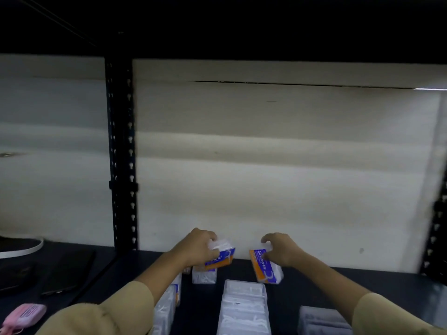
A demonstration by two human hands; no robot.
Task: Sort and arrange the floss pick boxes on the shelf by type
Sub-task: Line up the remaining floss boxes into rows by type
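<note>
My left hand (196,249) grips a clear floss pick box with a blue and orange label (221,256), held just above another clear box (204,276) on the dark shelf (314,279). My right hand (280,250) grips a second blue and orange box marked "Smooth" (264,268), tilted on the shelf near the white back wall. A row of clear boxes (244,308) runs toward me in the middle. More clear boxes (169,305) stand under my left forearm, and another (319,320) lies at the lower right.
A black slotted upright (122,153) divides the shelf at the left. Left of it lie a flat dark object (67,274), a white curved band (21,250) and a pink pouch (24,315). Another upright (437,238) stands at the right edge.
</note>
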